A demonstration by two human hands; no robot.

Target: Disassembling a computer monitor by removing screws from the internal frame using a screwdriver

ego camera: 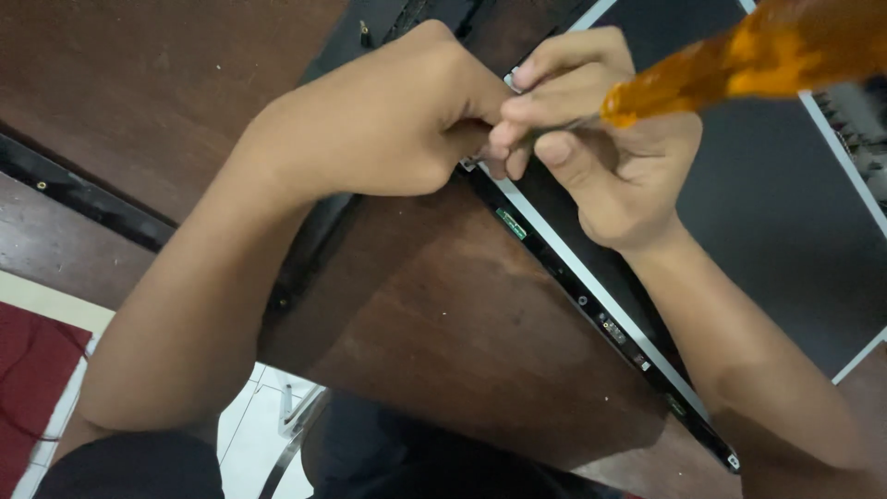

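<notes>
My right hand (605, 139) holds a screwdriver with a translucent orange handle (748, 55); its thin metal shaft runs down between my fingers toward the edge of a dark flat panel (767, 212). My left hand (388, 120) is curled into a fist right beside it, fingertips pinching something small at the panel's border; what it pinches is hidden. Both hands touch each other over a black frame strip (591, 305) with small connectors along it.
A dark brown wooden table (443, 323) lies under everything. A separate black bezel strip (83, 199) crosses the table at the left. White floor tiles (259, 434) and a red mat (32, 370) show below the table edge.
</notes>
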